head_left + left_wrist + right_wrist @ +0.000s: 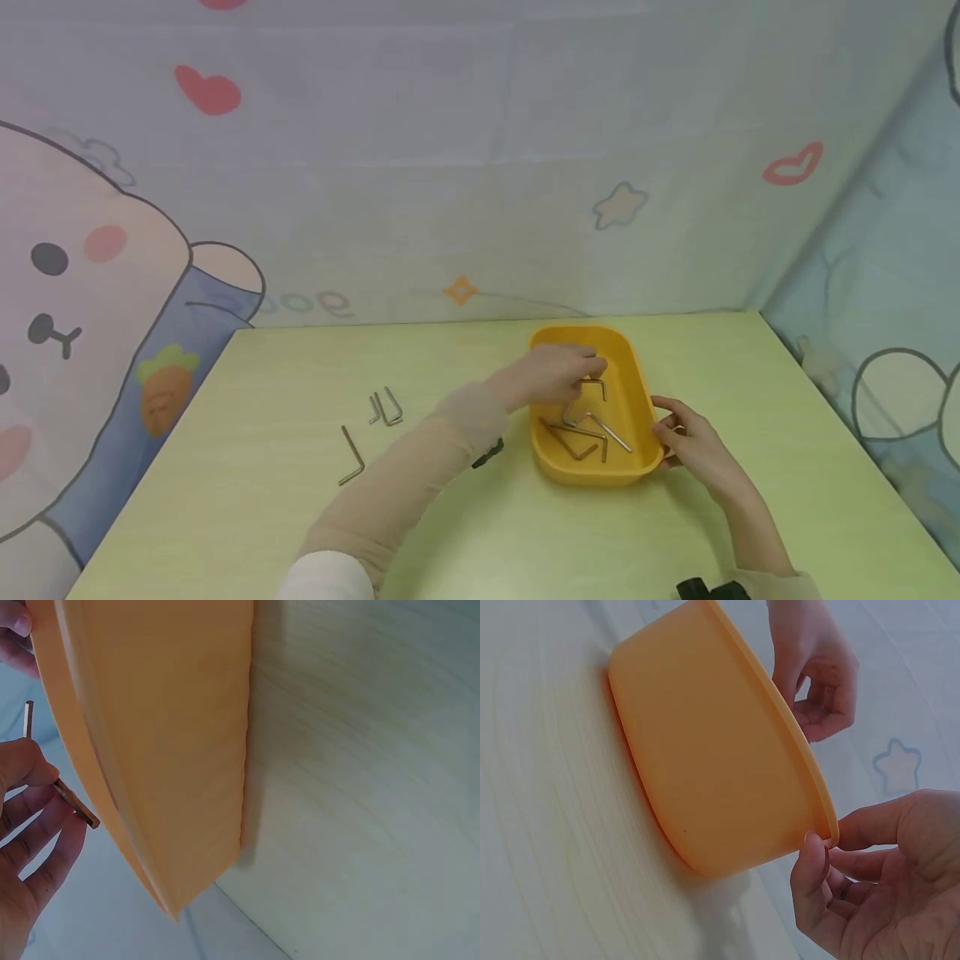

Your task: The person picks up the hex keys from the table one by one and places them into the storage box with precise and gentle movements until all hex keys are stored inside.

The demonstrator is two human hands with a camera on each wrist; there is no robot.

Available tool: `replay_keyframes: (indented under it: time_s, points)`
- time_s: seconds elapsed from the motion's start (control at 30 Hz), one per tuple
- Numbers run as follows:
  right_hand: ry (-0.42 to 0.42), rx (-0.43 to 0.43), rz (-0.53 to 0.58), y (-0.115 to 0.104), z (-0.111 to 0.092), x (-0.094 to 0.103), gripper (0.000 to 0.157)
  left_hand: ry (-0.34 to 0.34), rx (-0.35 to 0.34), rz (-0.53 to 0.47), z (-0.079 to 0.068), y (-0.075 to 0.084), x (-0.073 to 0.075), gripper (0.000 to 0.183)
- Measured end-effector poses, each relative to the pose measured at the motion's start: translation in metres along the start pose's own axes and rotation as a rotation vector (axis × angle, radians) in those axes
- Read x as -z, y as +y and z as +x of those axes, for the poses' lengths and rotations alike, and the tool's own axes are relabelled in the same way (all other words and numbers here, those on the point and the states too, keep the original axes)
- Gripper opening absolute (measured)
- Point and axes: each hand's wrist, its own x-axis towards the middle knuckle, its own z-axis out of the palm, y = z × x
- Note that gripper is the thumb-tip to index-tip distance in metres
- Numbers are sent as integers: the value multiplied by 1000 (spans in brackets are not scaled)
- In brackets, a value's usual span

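My left hand [547,373] is over the far half of a yellow-orange plastic tray [588,477]. It pinches a bronze-coloured hex key [76,805] between thumb and fingers, seen in the left wrist view. Under that hand, several L-shaped hex keys, some bronze and a silver one [611,433], lie criss-crossed on the tray floor. At the tray's right side, my right hand [697,446] pinches the rim between thumb and forefinger, which the right wrist view shows closely.
Left of the tray, small silver hex keys [393,404] lie grouped on the pale green table [465,533]. Nearer the front is a longer bronze hex key [352,457]. A printed cloth [420,208] hangs behind the table's back edge.
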Motion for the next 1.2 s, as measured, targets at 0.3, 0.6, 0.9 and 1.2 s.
replay_keyframes:
  time_s: [0.3,0.6,0.9,1.2]
  points:
    - [-4,-10,-7,1,0,0,50,-41,27,-12,11,10,-8,21]
    - [-6,-3,-5,0,-1,0,50,-86,46,-26,23,14,-21,23]
    - [-7,-3,0,0,-1,1,49,-112,39,-29,30,22,-26,21]
    - [2,3,9,-2,-1,1,49,-160,35,-28,37,26,-35,19]
